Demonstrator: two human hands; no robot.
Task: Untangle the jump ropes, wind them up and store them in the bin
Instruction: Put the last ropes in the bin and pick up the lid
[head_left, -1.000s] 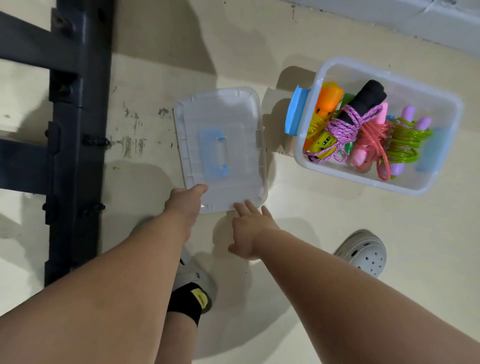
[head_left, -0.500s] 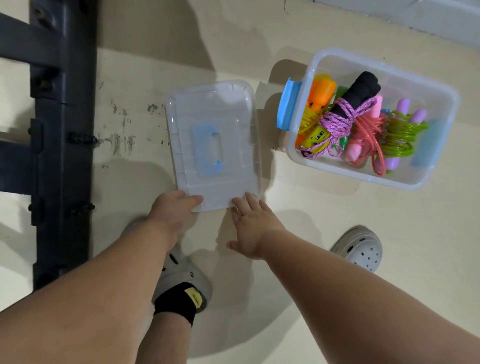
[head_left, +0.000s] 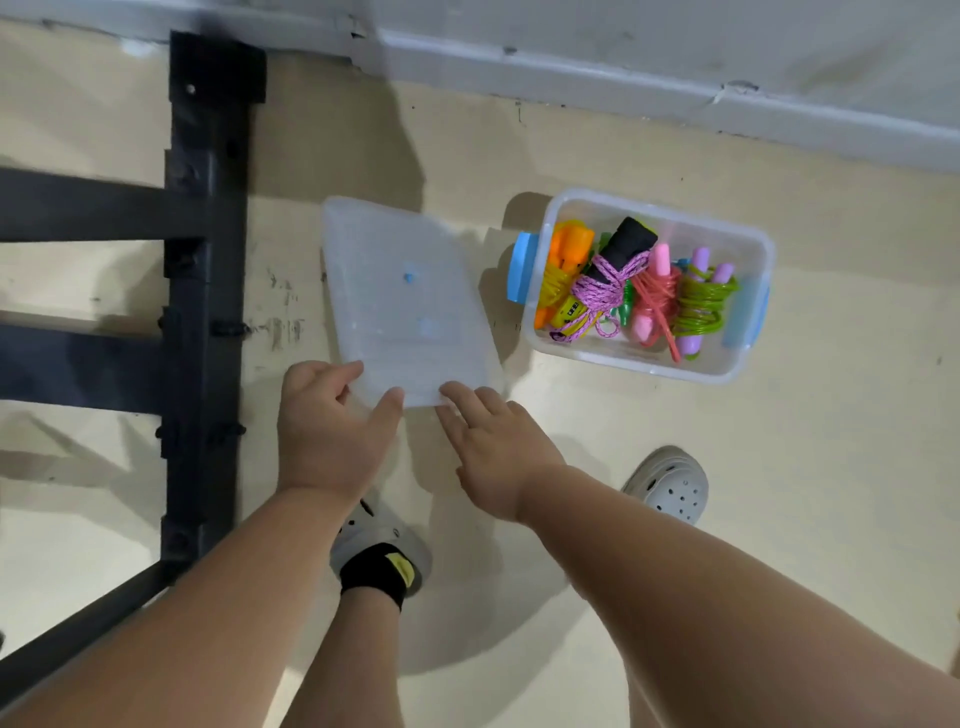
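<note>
On the floor (head_left: 810, 519): a clear rectangular plastic bin with blue latches (head_left: 649, 370) sat open.
Jump ropes (head_left: 654, 299): glossy and braided bundles, wound, inside it. Storing looked done!
Lid (head_left: 405, 291): translucent ribbed plastic, tilted, beside the bin; closing apparently remained.
Left hand (head_left: 327, 426): gripped the lid's near edge.
Right hand (head_left: 498, 457): fingers straight, touching it.

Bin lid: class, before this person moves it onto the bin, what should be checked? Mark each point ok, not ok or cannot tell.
1. Left hand grips the lid at its near edge: ok.
2. Right hand has a firm hold: cannot tell; straight fingers lie at the edge.
3. Jump ropes wound and inside the bin: ok.
4. Nothing hangs over the bin's rim: ok.
5. Black handle sits below rim height: cannot tell.
6. Blue latches swung out of the way: cannot tell.
</note>
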